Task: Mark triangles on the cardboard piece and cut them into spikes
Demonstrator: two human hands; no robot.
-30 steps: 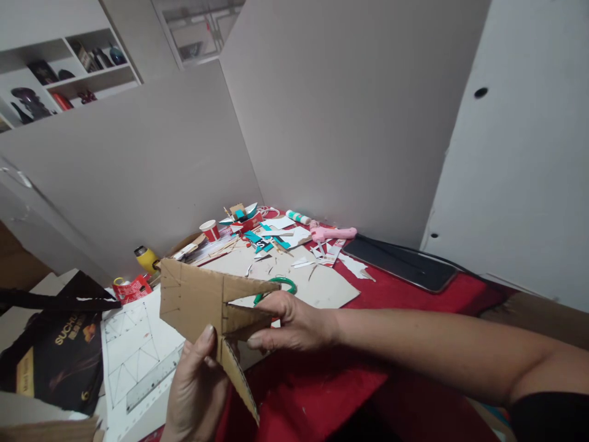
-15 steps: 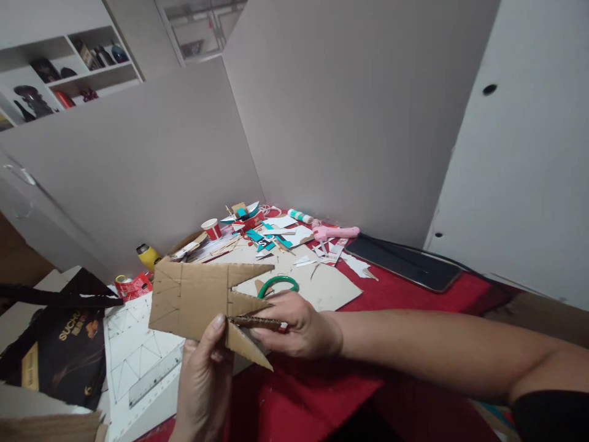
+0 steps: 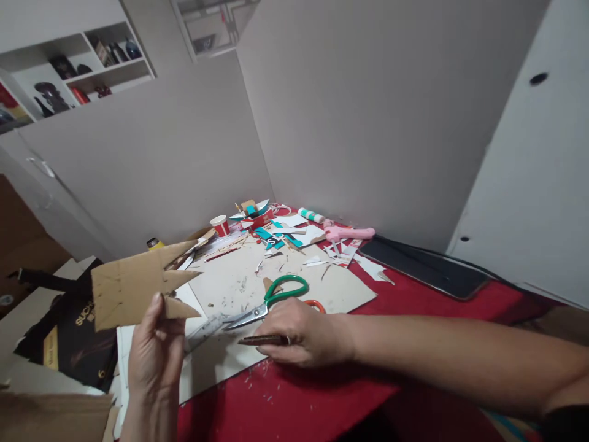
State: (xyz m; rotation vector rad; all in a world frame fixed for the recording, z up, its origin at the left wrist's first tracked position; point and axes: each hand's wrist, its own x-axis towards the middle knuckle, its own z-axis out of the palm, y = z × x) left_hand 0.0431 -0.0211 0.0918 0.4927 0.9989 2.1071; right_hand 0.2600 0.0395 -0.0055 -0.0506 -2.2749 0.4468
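My left hand [image 3: 154, 353] is closed on a brown cardboard piece [image 3: 133, 285] cut into three points on its right side, held up at the left. My right hand [image 3: 304, 331] rests low over the red table [image 3: 368, 374], fingers closed on a thin dark stick-like tool [image 3: 260, 339] that points left. Green-handled scissors [image 3: 271, 298] lie just beyond that hand on a beige board [image 3: 239, 282], blades pointing left.
Paper and cardboard scraps, a red paper cup [image 3: 221, 224], a pink glue gun [image 3: 350, 233] and a glue stick [image 3: 311, 215] crowd the far table. A dark tablet [image 3: 427, 267] lies at right. A black bag [image 3: 69, 337] sits at left. Walls enclose the corner.
My left hand carried the cardboard piece left, away from my right hand. My right hand lowered toward the table with the thin tool. The scissors came into full view.
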